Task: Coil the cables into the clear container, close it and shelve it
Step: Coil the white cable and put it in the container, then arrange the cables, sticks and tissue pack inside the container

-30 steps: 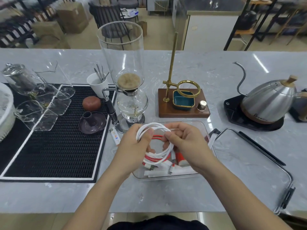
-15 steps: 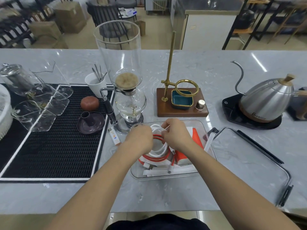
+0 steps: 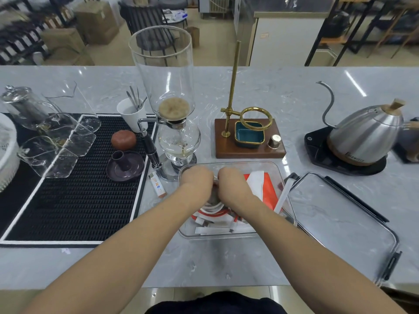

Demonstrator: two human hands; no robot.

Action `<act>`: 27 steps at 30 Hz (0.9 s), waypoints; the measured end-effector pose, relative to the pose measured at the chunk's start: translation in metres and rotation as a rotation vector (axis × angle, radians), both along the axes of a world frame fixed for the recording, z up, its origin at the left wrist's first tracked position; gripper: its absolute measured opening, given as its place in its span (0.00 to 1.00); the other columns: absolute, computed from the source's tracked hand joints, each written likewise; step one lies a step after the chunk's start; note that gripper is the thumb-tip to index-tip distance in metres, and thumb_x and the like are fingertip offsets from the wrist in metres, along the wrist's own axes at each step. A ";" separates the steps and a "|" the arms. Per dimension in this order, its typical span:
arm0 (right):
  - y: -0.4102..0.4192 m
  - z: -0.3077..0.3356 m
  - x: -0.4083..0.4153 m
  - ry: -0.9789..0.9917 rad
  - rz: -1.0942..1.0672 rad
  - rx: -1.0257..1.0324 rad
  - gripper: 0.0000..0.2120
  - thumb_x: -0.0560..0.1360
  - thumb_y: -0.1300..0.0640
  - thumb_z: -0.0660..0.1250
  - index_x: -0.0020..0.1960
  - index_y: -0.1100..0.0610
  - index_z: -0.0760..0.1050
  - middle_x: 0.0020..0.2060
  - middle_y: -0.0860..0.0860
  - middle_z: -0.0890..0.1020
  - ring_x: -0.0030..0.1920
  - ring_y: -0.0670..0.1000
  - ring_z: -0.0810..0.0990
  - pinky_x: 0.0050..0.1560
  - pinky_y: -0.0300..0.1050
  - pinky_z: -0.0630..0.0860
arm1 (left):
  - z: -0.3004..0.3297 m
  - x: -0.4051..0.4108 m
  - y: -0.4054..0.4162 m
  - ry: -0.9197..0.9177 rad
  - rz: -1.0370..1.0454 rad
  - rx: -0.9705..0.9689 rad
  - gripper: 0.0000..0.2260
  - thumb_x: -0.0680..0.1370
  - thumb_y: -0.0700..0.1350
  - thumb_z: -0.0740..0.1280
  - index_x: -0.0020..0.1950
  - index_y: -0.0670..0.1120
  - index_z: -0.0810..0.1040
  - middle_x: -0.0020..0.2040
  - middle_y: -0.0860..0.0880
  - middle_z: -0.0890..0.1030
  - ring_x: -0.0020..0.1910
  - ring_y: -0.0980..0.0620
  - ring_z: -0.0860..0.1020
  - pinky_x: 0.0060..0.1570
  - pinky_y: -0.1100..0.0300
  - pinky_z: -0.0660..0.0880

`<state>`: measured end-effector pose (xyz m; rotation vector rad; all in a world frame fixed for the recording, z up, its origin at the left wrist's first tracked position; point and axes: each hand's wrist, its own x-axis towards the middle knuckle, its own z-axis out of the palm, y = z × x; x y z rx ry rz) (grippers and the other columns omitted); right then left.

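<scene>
Both my hands are down inside the clear container (image 3: 278,177) on the grey marble counter (image 3: 294,98). My left hand (image 3: 196,182) and right hand (image 3: 231,184) sit knuckles-up, side by side, almost touching, over the coiled white cable (image 3: 213,208). Fingers on both are curled downward and hidden under the backs of the hands, so I cannot tell how tightly they grip or exactly what they hold; a sliver of white cable shows between the two hands. Below the white coil lies a red cable (image 3: 217,214), with white plug ends (image 3: 213,230) along the near wall. An orange and white packet (image 3: 263,184) fills the container's right side. The lid (image 3: 340,223) lies flat on the counter just to the right, off the container. Behind the container stands a glass siphon coffee maker (image 3: 172,109); a wooden dripper stand (image 3: 249,141) is to its right, a gooseneck kettle (image 3: 365,134) further right. A lighter (image 3: 157,185) lies beside the black bar mat (image 3: 68,196).
</scene>
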<state>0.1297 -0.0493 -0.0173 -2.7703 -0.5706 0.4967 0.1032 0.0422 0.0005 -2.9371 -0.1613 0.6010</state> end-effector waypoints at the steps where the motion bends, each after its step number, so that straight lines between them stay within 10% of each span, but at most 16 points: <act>1: 0.000 0.000 0.000 -0.013 0.018 -0.006 0.09 0.76 0.67 0.63 0.55 0.62 0.78 0.54 0.59 0.82 0.56 0.59 0.81 0.53 0.48 0.76 | 0.000 -0.001 0.000 -0.019 -0.015 0.015 0.13 0.77 0.35 0.62 0.60 0.42 0.78 0.61 0.44 0.79 0.61 0.44 0.77 0.55 0.54 0.75; 8: 0.001 -0.002 -0.008 -0.056 0.086 0.009 0.07 0.71 0.63 0.64 0.47 0.61 0.80 0.48 0.60 0.82 0.48 0.62 0.82 0.43 0.47 0.75 | 0.009 -0.015 0.009 -0.256 -0.152 -0.031 0.08 0.77 0.41 0.63 0.53 0.45 0.79 0.54 0.45 0.81 0.54 0.43 0.80 0.44 0.54 0.74; 13: -0.002 -0.005 -0.004 -0.106 0.084 -0.033 0.13 0.72 0.68 0.66 0.57 0.63 0.74 0.53 0.61 0.80 0.53 0.61 0.81 0.48 0.50 0.77 | 0.006 -0.033 0.024 -0.045 -0.271 -0.271 0.10 0.74 0.57 0.68 0.49 0.53 0.82 0.42 0.49 0.79 0.45 0.45 0.79 0.38 0.58 0.66; 27: -0.051 0.027 -0.010 -0.122 0.262 0.148 0.09 0.72 0.63 0.67 0.50 0.55 0.82 0.46 0.53 0.85 0.48 0.56 0.81 0.49 0.51 0.78 | -0.012 -0.032 0.024 -0.124 -0.397 -0.115 0.06 0.73 0.49 0.70 0.47 0.50 0.82 0.45 0.50 0.82 0.48 0.46 0.80 0.38 0.58 0.67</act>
